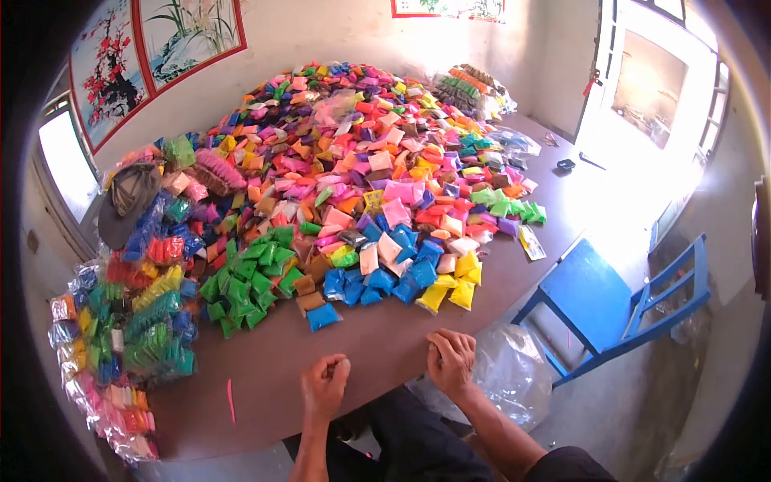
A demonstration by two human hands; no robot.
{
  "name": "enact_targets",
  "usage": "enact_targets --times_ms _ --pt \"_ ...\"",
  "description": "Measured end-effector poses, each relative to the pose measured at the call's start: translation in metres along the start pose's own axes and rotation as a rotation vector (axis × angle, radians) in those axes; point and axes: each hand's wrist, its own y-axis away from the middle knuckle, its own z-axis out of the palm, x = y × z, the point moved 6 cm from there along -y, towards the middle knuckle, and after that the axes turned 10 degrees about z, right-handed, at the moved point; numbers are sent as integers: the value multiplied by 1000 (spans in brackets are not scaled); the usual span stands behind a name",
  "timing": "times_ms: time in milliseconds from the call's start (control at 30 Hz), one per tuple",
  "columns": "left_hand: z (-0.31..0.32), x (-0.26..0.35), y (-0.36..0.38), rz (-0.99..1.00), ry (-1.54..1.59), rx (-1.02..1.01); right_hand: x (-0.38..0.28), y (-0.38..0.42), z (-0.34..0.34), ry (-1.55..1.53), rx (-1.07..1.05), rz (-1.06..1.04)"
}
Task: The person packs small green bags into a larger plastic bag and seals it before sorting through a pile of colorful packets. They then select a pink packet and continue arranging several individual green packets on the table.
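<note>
My left hand (325, 386) is at the front edge of the brown table (281, 357), its fingers curled in and the thumb alongside; nothing shows in it. Further right, my right hand (451, 359) is also closed at the table's edge, knuckles up, with no object visible. Ahead of both lie small coloured packets: a blue packet (324, 316) beyond my left hand, and yellow packets (446, 294) beyond my right. Several green packets (246, 283) are bunched to the left. Behind them rises a large heap of mixed-colour packets (337, 153).
Bagged bundles of packets (161, 321) line the table's left side, with a dark cap (132, 197) above them. A pink strip (231, 400) lies near the front. A blue chair (590, 289) and a large clear plastic bag (510, 373) stand to the right.
</note>
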Motion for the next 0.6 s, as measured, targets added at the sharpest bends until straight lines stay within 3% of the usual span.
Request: enact_targets --times_ms 100,200,300,400,600 --pt "-17 27 37 272 -299 82 0 1 0 -12 20 -8" --pt "-44 32 72 365 -459 140 -1 2 -1 -18 24 -9" --pt "-73 28 90 407 -727 204 1 1 2 -21 25 -6" --pt "-89 21 94 306 -888 203 1 -1 3 -20 10 7" --pt "-87 0 100 349 -1053 183 14 6 10 17 -31 -25"
